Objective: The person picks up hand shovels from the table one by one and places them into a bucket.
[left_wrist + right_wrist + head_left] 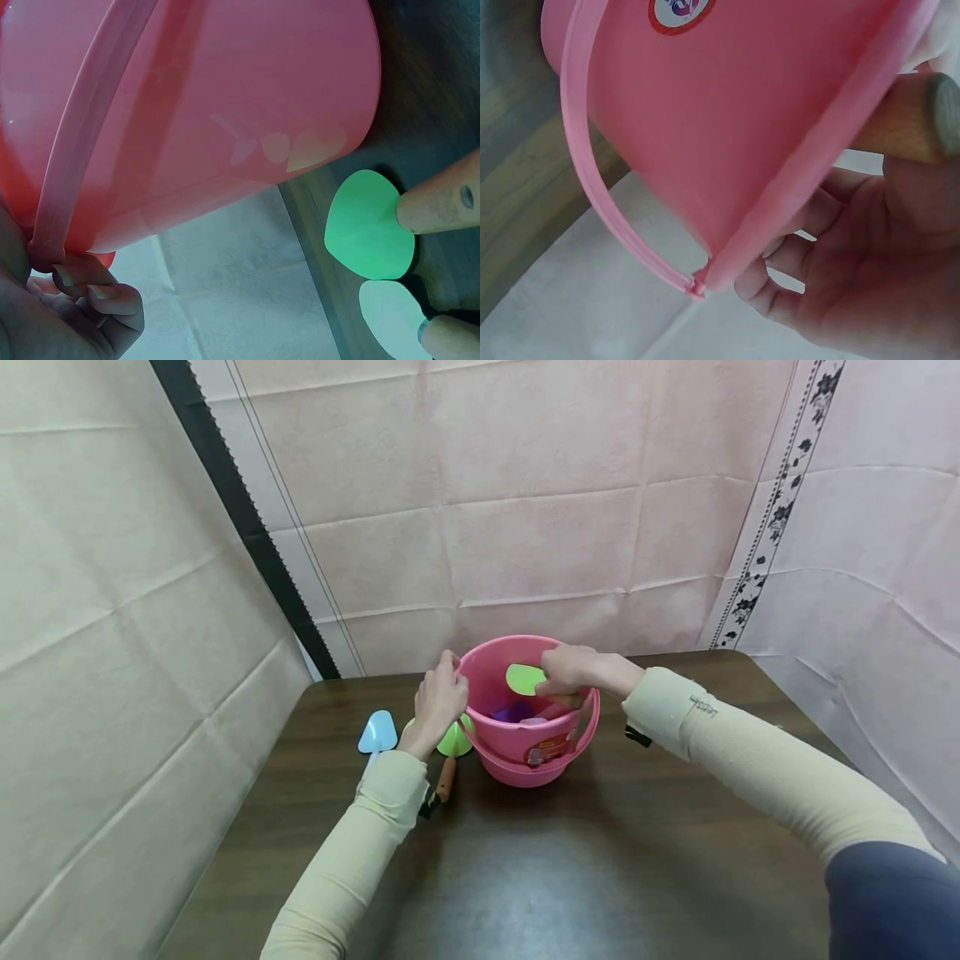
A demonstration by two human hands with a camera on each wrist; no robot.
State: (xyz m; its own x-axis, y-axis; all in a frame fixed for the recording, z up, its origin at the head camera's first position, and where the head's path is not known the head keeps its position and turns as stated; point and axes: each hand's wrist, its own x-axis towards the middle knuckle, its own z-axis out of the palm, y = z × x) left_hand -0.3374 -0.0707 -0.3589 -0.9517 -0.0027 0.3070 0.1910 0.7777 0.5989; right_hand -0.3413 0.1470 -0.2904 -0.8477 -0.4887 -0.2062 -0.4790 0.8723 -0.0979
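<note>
A pink toy bucket (pixel 517 742) stands on the table, its handle (pixel 585 150) hanging down at the front. My left hand (pixel 437 702) grips the bucket's rim on the left, with fingers (pixel 112 300) curled by the handle joint. Over the right side of the opening, my right hand (pixel 572 670) holds a toy shovel with a green blade (pixel 523 678) and wooden handle (pixel 904 124). The bucket wall hides part of its grip in the right wrist view. Inside the bucket lies a purple thing (pixel 516 712), its kind unclear.
Left of the bucket, a green toy shovel (pixel 455 742) with a wooden handle and a light blue one (pixel 378 732) lie on the dark wooden table (pixel 540 868). Another green piece shows partly behind my left hand. Pale cloth (pixel 540 527) hangs around the table.
</note>
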